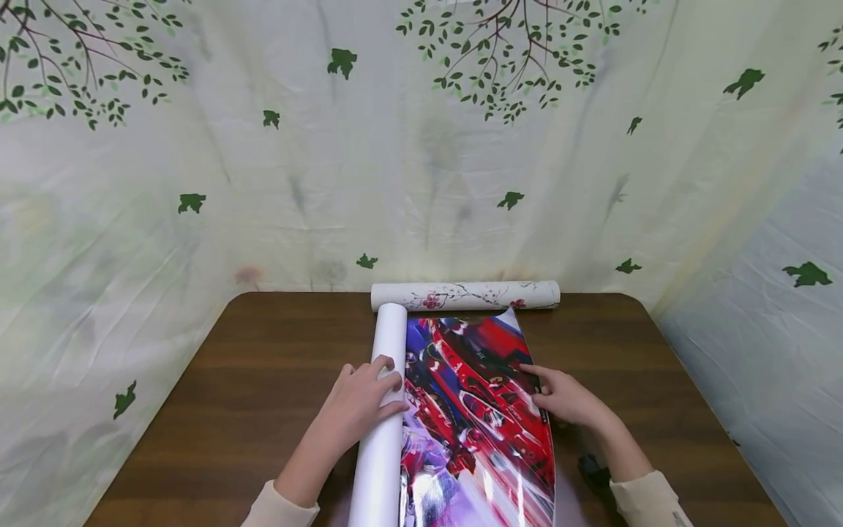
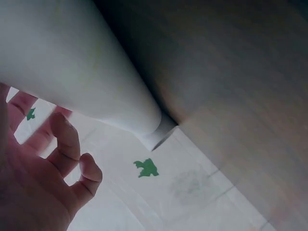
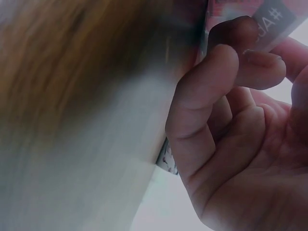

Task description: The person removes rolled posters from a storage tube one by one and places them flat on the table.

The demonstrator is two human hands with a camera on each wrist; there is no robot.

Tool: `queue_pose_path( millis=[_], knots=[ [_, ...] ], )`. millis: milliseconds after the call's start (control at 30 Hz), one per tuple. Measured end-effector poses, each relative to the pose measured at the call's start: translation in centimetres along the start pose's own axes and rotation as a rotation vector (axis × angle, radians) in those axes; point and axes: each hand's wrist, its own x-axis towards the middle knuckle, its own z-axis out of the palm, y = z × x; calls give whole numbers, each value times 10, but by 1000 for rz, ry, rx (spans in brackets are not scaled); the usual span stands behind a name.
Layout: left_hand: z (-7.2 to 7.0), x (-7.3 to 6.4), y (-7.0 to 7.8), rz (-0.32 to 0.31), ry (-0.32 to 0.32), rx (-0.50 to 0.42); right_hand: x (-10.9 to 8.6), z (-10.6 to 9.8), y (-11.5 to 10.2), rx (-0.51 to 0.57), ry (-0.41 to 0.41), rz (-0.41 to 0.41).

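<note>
A glossy poster (image 1: 481,417) with red racing cars lies partly unrolled on the table. Its left side is a thick white roll (image 1: 388,344). My left hand (image 1: 358,402) rests over this roll with fingers bent across it; in the left wrist view, two fingers of the left hand (image 2: 43,168) curl free of the white roll (image 2: 86,62). At the poster's right edge, my right hand (image 1: 569,399) pinches the sheet, index finger and thumb lying on its printed face. The right wrist view has the right hand's (image 3: 231,134) curled fingers beside a printed strip (image 3: 272,24) of the poster.
Across the table's back edge lies another white roll (image 1: 474,295) with pink blossom branches. A small black object (image 1: 593,468) sits near the right wrist. Brown wood of the table (image 1: 276,366) shows on both sides; a leaf-patterned curtain (image 1: 421,183) hangs behind.
</note>
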Motion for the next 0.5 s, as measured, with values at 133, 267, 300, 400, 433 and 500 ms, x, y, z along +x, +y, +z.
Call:
queue_pose_path(
  millis=[133, 267, 300, 400, 433, 500],
  knots=[
    [-1, -6, -3, 68, 14, -54, -2, -2, 3, 11, -5, -1],
    [-5, -12, -7, 105, -60, -156, -4, -4, 7, 21, -16, -6],
    [-6, -13, -8, 101, -75, -171, -5, -4, 7, 22, -18, -8],
    [-8, -15, -9, 72, -78, -163, -7, -6, 8, 29, -17, -3],
    [-9, -15, -9, 59, -71, -156, -8, -7, 9, 32, -16, 1],
    [-11, -14, -7, 31, -55, -129, -8, -8, 9, 34, -11, 10]
  ],
)
